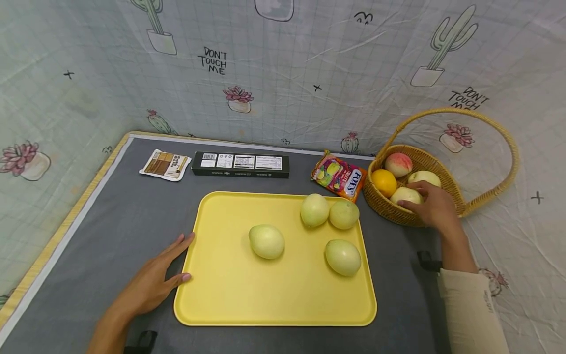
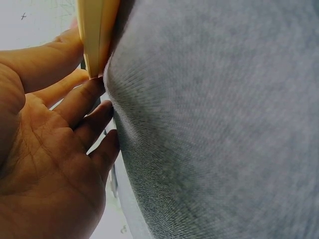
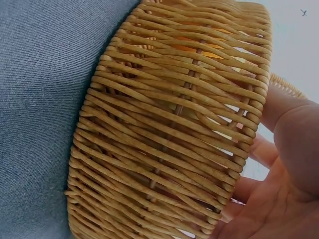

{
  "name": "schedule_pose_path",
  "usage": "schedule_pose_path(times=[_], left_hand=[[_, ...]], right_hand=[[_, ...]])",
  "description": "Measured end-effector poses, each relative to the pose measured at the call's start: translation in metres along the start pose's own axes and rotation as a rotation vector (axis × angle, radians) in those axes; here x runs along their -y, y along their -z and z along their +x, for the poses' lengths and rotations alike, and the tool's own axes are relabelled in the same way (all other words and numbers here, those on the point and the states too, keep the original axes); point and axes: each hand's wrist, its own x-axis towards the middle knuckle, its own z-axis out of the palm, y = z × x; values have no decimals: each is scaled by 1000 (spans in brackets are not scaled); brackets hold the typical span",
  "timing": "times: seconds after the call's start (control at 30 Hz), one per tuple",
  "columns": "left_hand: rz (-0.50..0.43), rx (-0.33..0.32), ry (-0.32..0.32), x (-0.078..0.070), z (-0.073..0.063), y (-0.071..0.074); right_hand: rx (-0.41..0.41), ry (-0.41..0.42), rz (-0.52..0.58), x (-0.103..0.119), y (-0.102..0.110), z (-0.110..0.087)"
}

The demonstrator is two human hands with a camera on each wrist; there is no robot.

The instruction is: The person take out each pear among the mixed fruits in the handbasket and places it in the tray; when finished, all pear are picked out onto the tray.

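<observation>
On the right, my right hand (image 1: 437, 205) reaches into a wicker basket (image 1: 389, 212) and holds a pale yellow-green fruit (image 1: 408, 195), thumb on its near side and fingers over it. An orange (image 1: 383, 182), a peach (image 1: 399, 164) and another pale fruit (image 1: 424, 178) lie around it. The basket's woven wall hides the held fruit in the right wrist view. My left hand (image 1: 152, 280) touches the left rim of a yellow tray (image 1: 247, 305) with extended fingers and thumb. Several pale green fruits sit on the tray, one (image 1: 267, 241) near the middle and one (image 1: 343, 257) at the right.
Behind the tray lie a brown-and-white packet (image 1: 165, 165), a long black box (image 1: 240, 164) and a red and purple candy bag (image 1: 338, 176). The basket's tall handle (image 1: 508, 142) arches over its right side. A printed cloth (image 1: 287, 73) hangs behind the grey table (image 1: 132, 211).
</observation>
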Motion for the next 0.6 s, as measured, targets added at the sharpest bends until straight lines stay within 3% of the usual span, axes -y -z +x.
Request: schedule_pose_path(times=[0.2,0.6], left_hand=[[0,-1,-4,0,0,0],[-2,0,3,0,0,0]], right_hand=[[-78,-26,45,3,5,-4],[-230,20,94,33,23,-17]])
